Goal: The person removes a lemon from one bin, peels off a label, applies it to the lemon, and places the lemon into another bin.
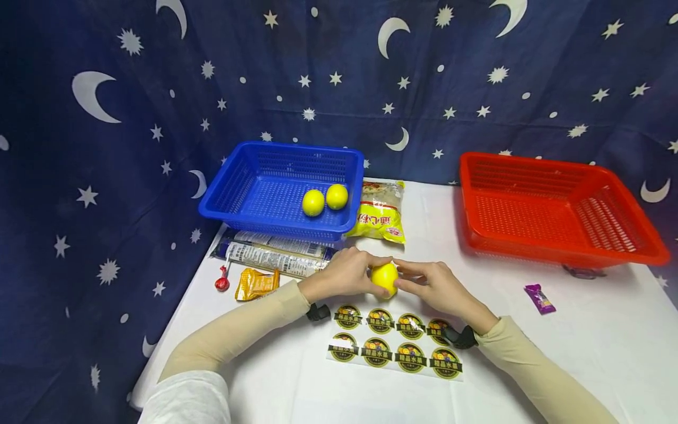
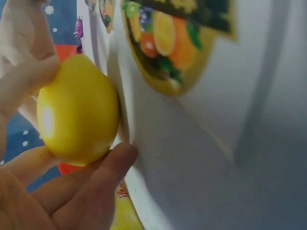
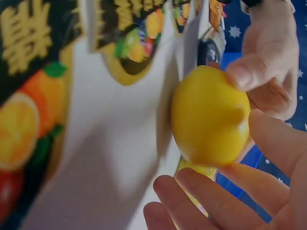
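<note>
A yellow lemon (image 1: 384, 279) is held between both hands, low over the white table behind a sheet of round fruit stickers (image 1: 394, 341). My left hand (image 1: 346, 274) grips it from the left, thumb on one side and fingers on the other, as the left wrist view (image 2: 79, 112) shows. From the right, my right hand (image 1: 436, 285) pinches the lemon with thumb and forefinger. Its other fingers (image 3: 192, 191) spread away from the fruit in the right wrist view. Whether the lemon touches the tabletop, I cannot tell.
A blue basket (image 1: 281, 227) with two lemons (image 1: 313, 202) stands back left, a red basket (image 1: 567, 253) back right. Near the blue one lie a yellow food bag (image 1: 378, 221), long packets (image 1: 275, 256), a lollipop (image 1: 222, 284) and an orange wrapper (image 1: 256, 284). A purple sweet (image 1: 540, 298) lies right.
</note>
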`<state>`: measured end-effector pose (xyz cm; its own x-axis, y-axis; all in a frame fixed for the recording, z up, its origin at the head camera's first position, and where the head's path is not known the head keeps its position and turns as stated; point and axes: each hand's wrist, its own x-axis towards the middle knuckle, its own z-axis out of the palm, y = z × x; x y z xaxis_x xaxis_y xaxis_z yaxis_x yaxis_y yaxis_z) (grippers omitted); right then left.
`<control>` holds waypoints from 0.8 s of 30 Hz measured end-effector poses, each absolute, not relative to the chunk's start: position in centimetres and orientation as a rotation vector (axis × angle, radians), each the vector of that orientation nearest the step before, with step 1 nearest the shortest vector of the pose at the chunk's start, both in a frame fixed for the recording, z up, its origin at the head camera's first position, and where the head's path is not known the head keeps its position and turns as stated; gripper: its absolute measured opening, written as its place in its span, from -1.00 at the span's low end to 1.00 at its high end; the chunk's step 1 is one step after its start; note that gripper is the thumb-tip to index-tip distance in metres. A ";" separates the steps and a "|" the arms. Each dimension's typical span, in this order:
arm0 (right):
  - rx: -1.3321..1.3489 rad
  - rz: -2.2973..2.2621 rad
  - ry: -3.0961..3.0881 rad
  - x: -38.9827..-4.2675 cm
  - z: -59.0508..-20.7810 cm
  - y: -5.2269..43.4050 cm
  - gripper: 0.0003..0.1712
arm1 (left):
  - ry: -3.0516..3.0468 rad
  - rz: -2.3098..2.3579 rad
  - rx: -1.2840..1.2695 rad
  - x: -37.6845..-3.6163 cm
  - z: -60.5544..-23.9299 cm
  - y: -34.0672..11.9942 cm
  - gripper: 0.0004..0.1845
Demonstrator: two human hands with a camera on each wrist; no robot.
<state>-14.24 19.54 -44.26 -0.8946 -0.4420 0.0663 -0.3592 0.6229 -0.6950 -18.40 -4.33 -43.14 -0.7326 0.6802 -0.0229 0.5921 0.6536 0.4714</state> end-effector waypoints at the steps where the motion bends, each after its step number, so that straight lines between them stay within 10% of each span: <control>1: -0.677 -1.135 2.730 -14.2 -44.3 19.5 -0.39 | 2.668 0.659 1.051 -18.3 -43.1 -4.3 -0.13; 24: -0.442 -0.974 3.085 -12.0 -42.6 27.4 -0.54 | 2.787 0.536 1.001 -16.7 -42.9 -5.3 -0.08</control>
<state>-11.99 27.39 -42.63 -0.9559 -0.2180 0.1970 -0.2916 0.7863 -0.5447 -16.67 -5.31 -42.92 -0.7708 0.6370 -0.0045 0.5900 0.7165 0.3723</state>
